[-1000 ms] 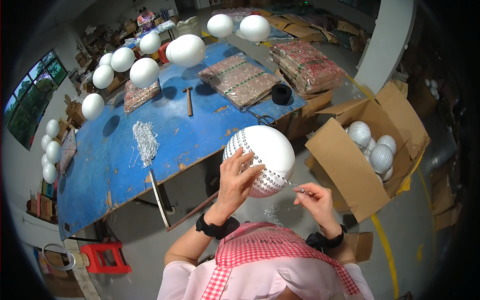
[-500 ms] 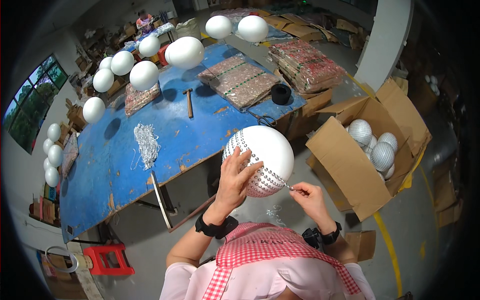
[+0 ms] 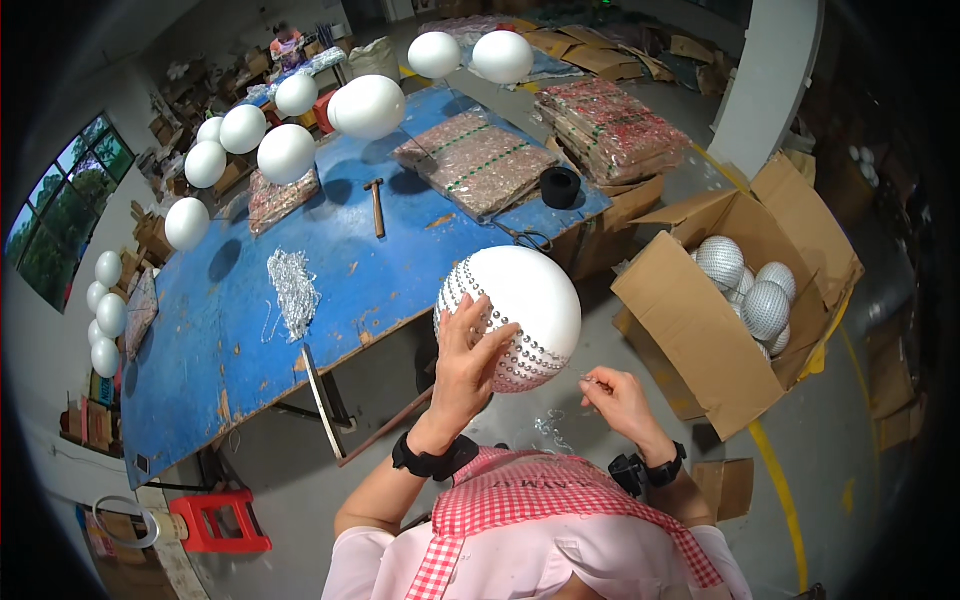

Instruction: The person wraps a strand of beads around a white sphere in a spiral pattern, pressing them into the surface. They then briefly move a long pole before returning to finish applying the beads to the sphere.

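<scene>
White foam ball (image 3: 520, 310), partly studded, is cupped by spread left hand (image 3: 468, 355); right hand (image 3: 618, 398) beside it is pinched shut on a thin pin (image 3: 583, 375).

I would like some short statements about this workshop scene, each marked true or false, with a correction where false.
1. The left hand holds a large white ball. True.
2. The ball is fully covered with studs. False: only its lower and left part is studded; the top is plain white.
3. The right hand rests on the blue table. False: it is raised beside the ball, fingers pinched together.
4. A cardboard box holds silver balls. True.
5. A hammer lies on the table. True.
</scene>
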`<action>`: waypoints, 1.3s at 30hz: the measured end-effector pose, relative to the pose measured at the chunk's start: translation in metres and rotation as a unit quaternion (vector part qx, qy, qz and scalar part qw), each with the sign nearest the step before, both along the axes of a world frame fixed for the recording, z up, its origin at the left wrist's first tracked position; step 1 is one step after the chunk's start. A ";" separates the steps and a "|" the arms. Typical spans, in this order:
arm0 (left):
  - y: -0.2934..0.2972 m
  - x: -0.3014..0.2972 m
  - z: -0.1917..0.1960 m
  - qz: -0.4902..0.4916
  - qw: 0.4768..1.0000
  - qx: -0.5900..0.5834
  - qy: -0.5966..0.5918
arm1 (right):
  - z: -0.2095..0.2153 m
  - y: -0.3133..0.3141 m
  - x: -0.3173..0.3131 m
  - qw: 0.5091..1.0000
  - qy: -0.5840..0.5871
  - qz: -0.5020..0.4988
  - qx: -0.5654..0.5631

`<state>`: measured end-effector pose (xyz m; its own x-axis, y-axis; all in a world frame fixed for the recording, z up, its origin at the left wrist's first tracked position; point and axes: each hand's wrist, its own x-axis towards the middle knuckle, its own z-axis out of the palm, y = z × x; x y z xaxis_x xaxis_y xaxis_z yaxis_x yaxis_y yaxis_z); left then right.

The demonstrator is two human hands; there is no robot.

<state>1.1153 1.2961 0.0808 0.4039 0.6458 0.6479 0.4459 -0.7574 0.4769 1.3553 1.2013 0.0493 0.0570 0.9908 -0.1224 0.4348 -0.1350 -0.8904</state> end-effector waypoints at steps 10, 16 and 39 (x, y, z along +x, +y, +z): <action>0.002 0.005 -0.001 0.046 0.996 0.007 0.074 | 0.024 -0.005 -0.004 0.957 0.271 -0.053 0.085; 0.002 0.004 -0.004 0.022 0.999 0.007 0.027 | 0.025 -0.003 -0.006 0.971 0.134 -0.056 0.190; 0.004 0.007 0.005 0.036 0.998 0.027 0.043 | 0.047 0.013 -0.018 0.990 0.122 -0.022 0.063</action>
<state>1.1224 1.3000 0.0856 0.4135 0.6401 0.6475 0.5382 -0.7455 0.3933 1.3376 1.2142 0.0961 0.0841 0.9964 -0.0129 0.2004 -0.0296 -0.9793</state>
